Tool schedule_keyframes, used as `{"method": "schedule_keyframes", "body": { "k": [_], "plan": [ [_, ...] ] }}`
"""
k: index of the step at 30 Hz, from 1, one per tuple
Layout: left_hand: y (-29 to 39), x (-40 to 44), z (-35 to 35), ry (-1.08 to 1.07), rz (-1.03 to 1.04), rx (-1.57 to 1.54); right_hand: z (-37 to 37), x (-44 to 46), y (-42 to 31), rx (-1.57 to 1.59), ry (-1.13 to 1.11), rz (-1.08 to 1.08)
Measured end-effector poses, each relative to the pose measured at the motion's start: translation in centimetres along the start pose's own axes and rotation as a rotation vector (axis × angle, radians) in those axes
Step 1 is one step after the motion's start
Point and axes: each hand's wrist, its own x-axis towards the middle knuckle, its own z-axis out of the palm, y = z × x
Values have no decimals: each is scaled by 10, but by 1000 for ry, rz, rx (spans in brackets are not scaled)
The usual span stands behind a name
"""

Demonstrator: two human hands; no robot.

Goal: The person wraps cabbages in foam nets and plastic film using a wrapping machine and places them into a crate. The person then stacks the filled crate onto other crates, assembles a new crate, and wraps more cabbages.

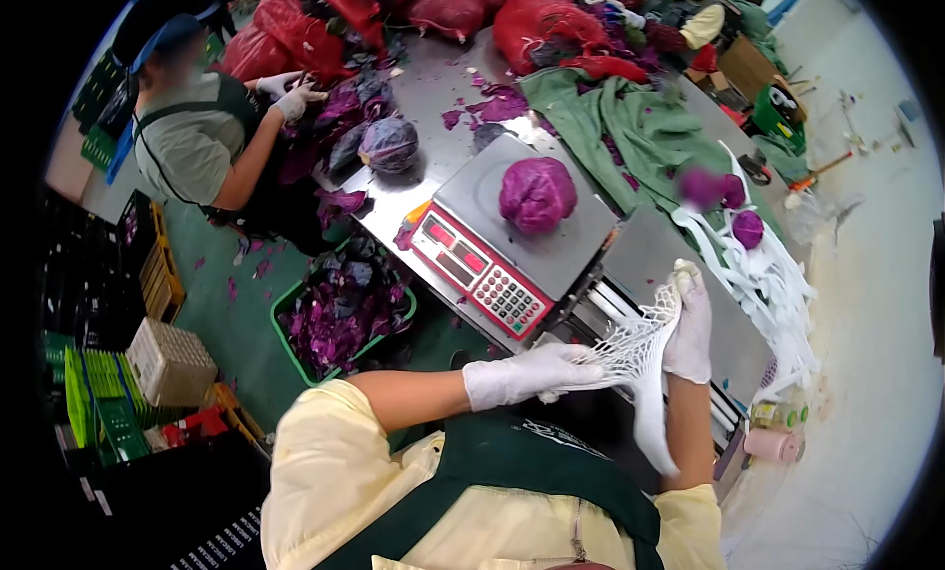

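Observation:
A white foam mesh sleeve [638, 351] is stretched between my two gloved hands, in front of my apron. My left hand [539, 371], coming from the left side of the view, grips one side of it. On the other side my right hand [692, 324] pinches the mesh near its upper edge, and the rest of the sleeve hangs below. Beyond my hands a peeled red cabbage [537, 195] rests on the steel pan of a red digital scale [482, 275]. Nothing is inside the mesh that I can make out.
More foam sleeves [758, 285] lie at the right with a small red cabbage [748, 229]. A green cloth [630, 137] covers part of the table. An unpeeled cabbage [390, 145] sits left; a green crate [340, 309] of leaves stands on the floor. A co-worker [202, 127] trims leaves.

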Motion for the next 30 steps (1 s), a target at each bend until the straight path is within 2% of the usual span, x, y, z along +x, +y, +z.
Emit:
{"method": "schedule_keyframes", "body": {
  "k": [1, 3, 5, 7, 9, 10, 11, 12, 13, 14, 15, 17, 19, 21, 22, 23, 24, 25, 26, 27, 29, 30],
  "plan": [
    [8, -4, -17, -5, -4, -3, -2, 13, 1, -259, -32, 24],
    [38, -5, -57, 500, 339, 111, 14, 37, 7, -831, -145, 151],
    [47, 23, -144, 866, 835, 461, 29, 72, 12, -1270, -539, -80],
    [92, 23, -166, 1031, 794, 130, 93, 90, -17, -1238, -447, 103],
    [107, 38, -209, 1425, 821, 518, 75, 174, 13, -1353, -270, -135],
    [113, 40, -223, 1418, 829, 517, 72, 212, 22, -1439, -174, -136],
    [119, 41, -235, 1529, 647, 790, 67, 243, 32, -1523, -75, -136],
    [123, 45, -244, 1618, 446, 1061, 58, 263, 47, -1774, -214, -174],
    [115, 53, -252, 1620, 449, 1059, 46, 282, 69, -2018, -369, -210],
    [100, 64, -258, 1511, 351, 1197, 14, 300, 102, -1960, -374, -25],
    [88, 69, -259, 1395, 252, 1328, 27, 269, 105, -1428, -198, 281],
    [78, 69, -254, 1317, 501, 1442, 19, 263, 131, -332, 89, 591],
    [69, 66, -248, 1270, 529, 1370, 20, 225, 136, -558, 140, 450],
    [57, 58, -236, 1159, 688, 929, 5, 191, 156, -719, 59, -53],
    [45, 61, -234, 758, 818, 312, 25, 160, 138, -694, 76, -53],
    [49, 49, -215, 634, 631, -83, 58, 127, 109, -668, 94, -52],
    [61, 31, -189, 484, 550, -319, 68, 112, 94, -671, 99, -46],
    [64, 11, -164, 337, 451, -558, 73, 93, 85, -728, 13, -98],
    [57, 0, -150, 238, 462, -699, 73, 75, 78, -756, -28, -112],
    [33, -2, -162, -174, 487, -747, 72, 57, 70, -782, -69, -127],
    [25, -6, -138, 4, 374, -899, 63, 22, 50, -765, -64, -195],
    [12, -3, -131, 35, 351, -966, 75, -3, 32, -496, -44, 1]
  ]
}}
